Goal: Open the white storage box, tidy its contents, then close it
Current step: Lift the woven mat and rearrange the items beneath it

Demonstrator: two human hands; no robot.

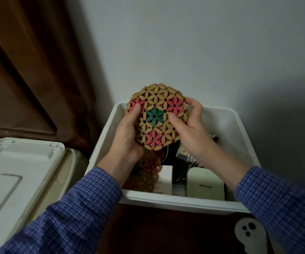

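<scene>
While lid off: box [239,129] w/ mats, pale gadget [205,184].

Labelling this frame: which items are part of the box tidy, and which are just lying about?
Job:
white storage box
lid, off
woven trivet, held by left hand and right hand
second trivet, cartons, gadgets inside

Lying about:
brown curtain
ghost-shaped item

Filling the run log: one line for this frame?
stage: tidying | white storage box: open | white lid: off, left | left hand + right hand: hold round woven flower-pattern mat above box
</scene>
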